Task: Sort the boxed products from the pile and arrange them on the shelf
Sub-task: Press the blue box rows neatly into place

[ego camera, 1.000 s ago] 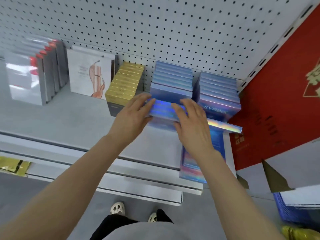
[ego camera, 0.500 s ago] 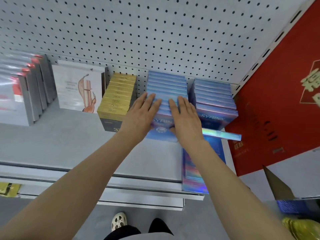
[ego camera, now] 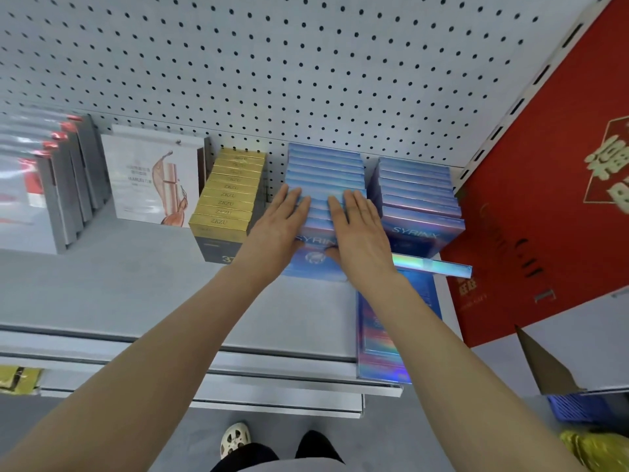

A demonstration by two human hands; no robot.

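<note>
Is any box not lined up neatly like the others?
Yes. One blue box lies flat at the shelf's front right edge, partly overhanging it, while the other blue boxes stand in rows. A shiny holographic box also lies across it, sideways. Both hands rest flat on the middle blue row.

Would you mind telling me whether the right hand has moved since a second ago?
Yes. The right hand has gone forward toward the pegboard, from holding a box in front of the left blue row to lying flat on its tops.
</note>
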